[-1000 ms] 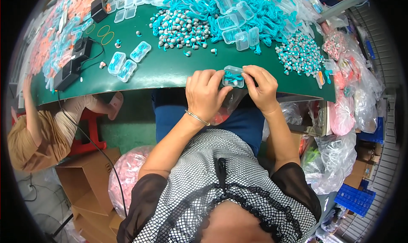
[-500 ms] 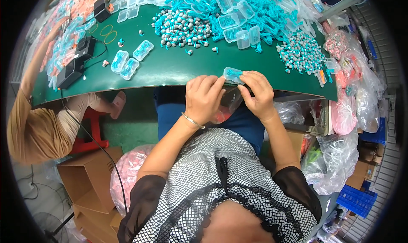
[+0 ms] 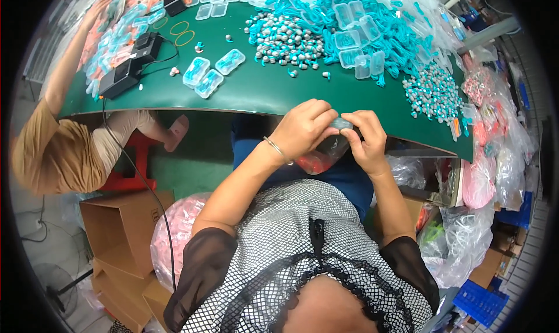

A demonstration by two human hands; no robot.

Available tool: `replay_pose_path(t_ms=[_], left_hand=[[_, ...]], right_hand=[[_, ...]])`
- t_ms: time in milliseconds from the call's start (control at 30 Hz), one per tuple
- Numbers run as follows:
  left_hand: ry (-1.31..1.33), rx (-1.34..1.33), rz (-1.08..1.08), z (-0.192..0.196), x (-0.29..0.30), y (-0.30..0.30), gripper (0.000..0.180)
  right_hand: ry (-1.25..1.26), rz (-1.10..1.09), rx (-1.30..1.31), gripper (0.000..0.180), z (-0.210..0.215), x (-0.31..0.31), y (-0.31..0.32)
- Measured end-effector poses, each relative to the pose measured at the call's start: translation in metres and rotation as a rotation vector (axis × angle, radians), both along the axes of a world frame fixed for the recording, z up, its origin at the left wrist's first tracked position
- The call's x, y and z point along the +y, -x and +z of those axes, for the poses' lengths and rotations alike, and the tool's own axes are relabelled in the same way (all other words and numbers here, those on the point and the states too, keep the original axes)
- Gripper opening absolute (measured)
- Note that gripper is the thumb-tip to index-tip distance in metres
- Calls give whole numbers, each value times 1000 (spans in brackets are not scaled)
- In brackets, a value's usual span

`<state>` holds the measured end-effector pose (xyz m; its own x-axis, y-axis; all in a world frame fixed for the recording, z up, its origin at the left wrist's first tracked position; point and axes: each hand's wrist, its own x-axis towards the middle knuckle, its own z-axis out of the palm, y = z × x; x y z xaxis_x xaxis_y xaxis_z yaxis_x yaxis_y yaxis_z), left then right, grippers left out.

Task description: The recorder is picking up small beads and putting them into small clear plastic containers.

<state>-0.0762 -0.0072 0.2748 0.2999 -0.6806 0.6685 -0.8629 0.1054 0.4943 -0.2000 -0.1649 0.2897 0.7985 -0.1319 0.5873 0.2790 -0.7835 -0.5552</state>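
My left hand [image 3: 304, 129] and my right hand [image 3: 365, 139] meet at the near edge of the green table [image 3: 256, 91], both pinching one small clear plastic case [image 3: 340, 124] between the fingertips. The case is mostly hidden by my fingers. A clear bag with red pieces [image 3: 319, 158] hangs just below my hands, over my lap. On the table beyond lie a heap of grey-and-teal earplugs [image 3: 285, 39], a tangle of teal cords [image 3: 378, 30] with empty clear cases [image 3: 356, 33], and filled cases [image 3: 211, 74] to the left.
Another person [image 3: 58, 141] sits at the left, one arm reaching onto the table by black devices [image 3: 131, 62] and their cables. Cardboard boxes [image 3: 119, 228] and a pink bag [image 3: 174, 228] stand on the floor at left. Plastic bags [image 3: 466, 240] crowd the right.
My hands have drawn back from the tabletop to its near edge, still holding the small case. The other person's arm now stretches farther up the table.
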Motion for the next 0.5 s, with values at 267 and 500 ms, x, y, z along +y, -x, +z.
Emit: replay_pose_path(t_ms=[267,500], left_hand=[[-50,-141,279,22,49,-29,29],[-335,-316,874,14,104,-64,28]], right_hand=[[57,159,12,31,10,24,-49],[138,-173,-47,28,14,-40,-48]])
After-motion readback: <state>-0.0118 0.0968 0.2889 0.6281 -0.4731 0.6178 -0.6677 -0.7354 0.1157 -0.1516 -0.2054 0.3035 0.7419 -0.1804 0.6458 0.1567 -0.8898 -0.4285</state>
